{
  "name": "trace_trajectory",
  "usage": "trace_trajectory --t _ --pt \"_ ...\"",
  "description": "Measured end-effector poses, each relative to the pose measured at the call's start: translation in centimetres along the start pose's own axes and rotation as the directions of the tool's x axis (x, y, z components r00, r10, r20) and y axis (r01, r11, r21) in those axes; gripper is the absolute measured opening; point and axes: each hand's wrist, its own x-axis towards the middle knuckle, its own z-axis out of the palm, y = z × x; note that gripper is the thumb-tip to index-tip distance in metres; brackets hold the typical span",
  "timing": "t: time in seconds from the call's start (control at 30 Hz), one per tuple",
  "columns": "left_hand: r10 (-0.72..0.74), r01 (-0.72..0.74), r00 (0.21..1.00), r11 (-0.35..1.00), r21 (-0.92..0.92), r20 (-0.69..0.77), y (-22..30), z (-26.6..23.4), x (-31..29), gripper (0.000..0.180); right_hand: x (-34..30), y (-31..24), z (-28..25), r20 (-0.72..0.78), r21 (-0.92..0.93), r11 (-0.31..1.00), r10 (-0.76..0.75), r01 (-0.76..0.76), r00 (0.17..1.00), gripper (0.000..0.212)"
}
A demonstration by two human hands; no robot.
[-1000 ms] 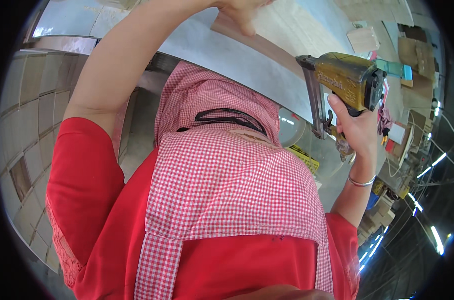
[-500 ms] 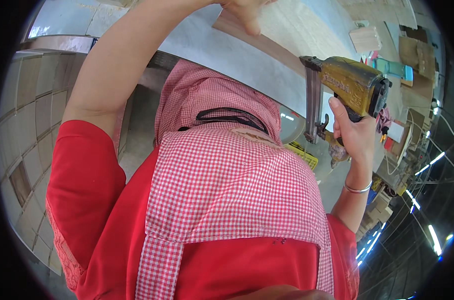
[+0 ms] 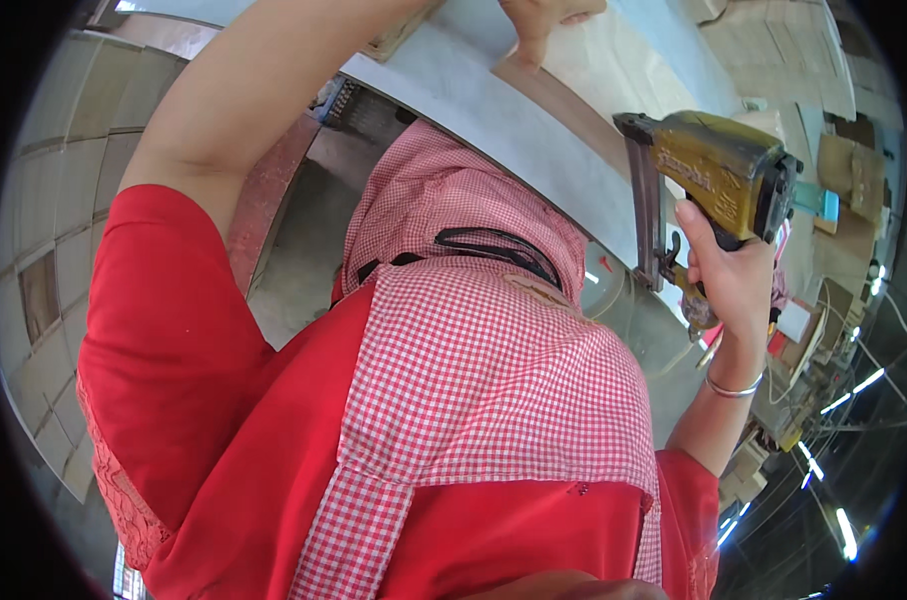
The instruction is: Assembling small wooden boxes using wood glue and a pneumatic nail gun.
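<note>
My right hand (image 3: 736, 275) is wrapped around the handle of a worn yellow-and-black nail gun (image 3: 719, 165), its thumb along the grip. The gun's black nose lies close to the right end of a light wooden board (image 3: 574, 105); whether they touch I cannot tell. At the top edge of the view, my left hand (image 3: 542, 25) grips the far part of this board, thumb on its near side and fingers over the top. Some of those fingers run out of view. The board rests on a pale worktop (image 3: 454, 85).
Stacked light wooden panels (image 3: 774, 50) stand at the far right, with a turquoise object (image 3: 819, 203) nearby. On the left is a wall of stacked wooden pieces (image 3: 49, 230). My checked apron (image 3: 494, 370) is close to the worktop's front edge.
The view has shifted, so worktop, board and both hands appear further right. The nail gun stays in my right hand, and my left hand stays at the board.
</note>
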Motion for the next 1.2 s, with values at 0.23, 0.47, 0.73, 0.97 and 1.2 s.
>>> trace_trajectory --t 0.23,0.47,0.73,0.97,1.2 --pt "0.054 -0.058 0.996 0.997 -0.054 -0.076 4.1 0.0 0.7 0.069 -0.2 -0.8 -1.4 0.141 -0.01 0.979 -0.2 0.203 0.97 0.03" --pt "0.054 -0.062 0.994 0.995 -0.082 -0.092 5.6 1.1 3.1 0.07 0.6 0.7 -2.0 0.194 -0.048 0.995 -0.075 0.086 0.978 0.031" --pt "0.06 -0.071 0.991 0.993 -0.089 -0.121 5.8 1.5 3.7 0.07 0.7 1.2 -1.9 0.176 -0.059 0.997 0.056 -0.047 0.983 0.032" --pt "0.057 -0.065 0.99 0.996 -0.063 -0.126 5.9 2.0 4.1 0.068 2.2 1.5 -2.5 0.223 -0.116 0.993 0.038 -0.013 0.974 0.034" --pt "-0.03 0.02 0.976 0.999 -0.046 -0.217 5.5 5.1 3.4 0.069 1.2 2.5 -2.2 0.176 -0.108 0.994 0.003 0.017 0.984 0.029"
